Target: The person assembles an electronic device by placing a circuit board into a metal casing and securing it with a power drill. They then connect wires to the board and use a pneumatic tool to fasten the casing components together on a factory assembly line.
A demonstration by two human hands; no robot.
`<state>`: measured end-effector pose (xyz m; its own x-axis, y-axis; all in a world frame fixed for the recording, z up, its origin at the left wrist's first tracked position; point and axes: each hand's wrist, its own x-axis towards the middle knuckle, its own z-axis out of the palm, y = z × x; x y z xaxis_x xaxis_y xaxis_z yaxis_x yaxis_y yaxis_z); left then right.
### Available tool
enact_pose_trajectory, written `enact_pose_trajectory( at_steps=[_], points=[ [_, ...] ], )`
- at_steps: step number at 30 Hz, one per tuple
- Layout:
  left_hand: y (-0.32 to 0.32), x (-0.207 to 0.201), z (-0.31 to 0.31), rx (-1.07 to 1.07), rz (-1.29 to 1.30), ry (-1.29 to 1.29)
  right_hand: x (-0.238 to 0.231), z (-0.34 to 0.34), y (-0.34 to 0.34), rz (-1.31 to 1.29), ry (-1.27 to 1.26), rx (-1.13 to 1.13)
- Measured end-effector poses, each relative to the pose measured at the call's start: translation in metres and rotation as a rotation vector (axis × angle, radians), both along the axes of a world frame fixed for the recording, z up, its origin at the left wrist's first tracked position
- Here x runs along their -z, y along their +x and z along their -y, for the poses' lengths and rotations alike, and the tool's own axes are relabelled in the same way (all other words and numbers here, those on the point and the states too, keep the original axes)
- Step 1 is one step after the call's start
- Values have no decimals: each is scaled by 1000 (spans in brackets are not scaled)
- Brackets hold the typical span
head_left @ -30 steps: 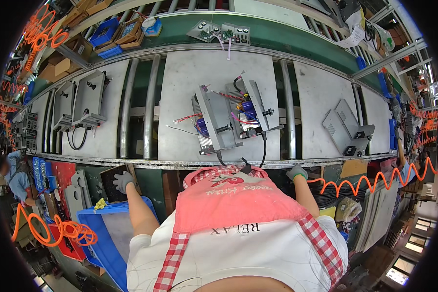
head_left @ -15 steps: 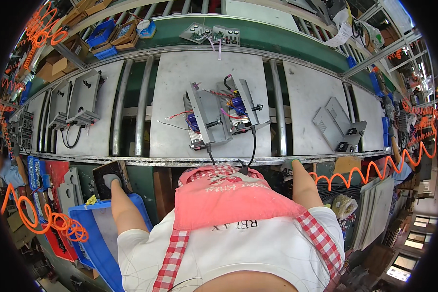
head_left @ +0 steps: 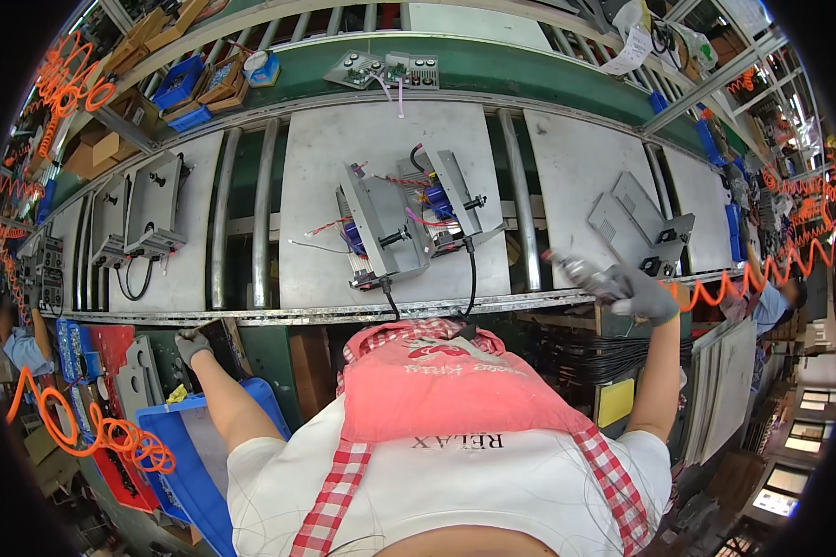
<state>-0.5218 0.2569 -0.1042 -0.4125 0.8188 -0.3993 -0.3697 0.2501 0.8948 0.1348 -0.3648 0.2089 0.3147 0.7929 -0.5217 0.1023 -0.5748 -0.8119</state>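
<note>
Tool (head_left: 585,277), blurred, held in right hand (head_left: 647,295); left hand (head_left: 193,345), grip we can't tell. Careless swing, we judge, could clip grey bracket (head_left: 620,226) nearby!

At twelve o'clock, two circuit-board panels (head_left: 385,71) lie on the far green strip. Toward ten o'clock stand a small blue bin (head_left: 178,82) and cardboard boxes (head_left: 102,148), with orange coiled hoses (head_left: 74,72) beyond. A paired grey chassis (head_left: 161,198) sits between nine and ten. At eight rests a red bin (head_left: 125,483). Around four are black cables (head_left: 581,364), a yellow pad (head_left: 615,403) and leaning pale boards (head_left: 718,399); a blue-clad co-worker (head_left: 760,314) is near three.
</note>
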Motion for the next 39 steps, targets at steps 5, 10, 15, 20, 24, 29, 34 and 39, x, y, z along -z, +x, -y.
enact_pose_trajectory(
  at_steps=[5,10,15,20,24,29,34,39],
  points=[
    [87,-70,1,57,852,333,24,-41,-62,-733,882,168],
    [226,-141,59,621,1234,233,75,-111,-133,-1363,983,291],
    [343,-165,151,930,961,5,90,-129,-145,-667,530,332],
    [393,-156,220,1193,721,-213,88,-137,-161,-54,325,181],
    [410,-171,242,1308,484,-266,83,-141,-166,38,167,63],
    [414,-185,248,1373,315,-116,76,-141,-171,-11,157,94],
    [413,-187,248,1463,208,-27,82,-133,-174,-81,156,181],
    [422,-198,261,1582,-28,149,85,-120,-176,-94,163,230]
  ],
)
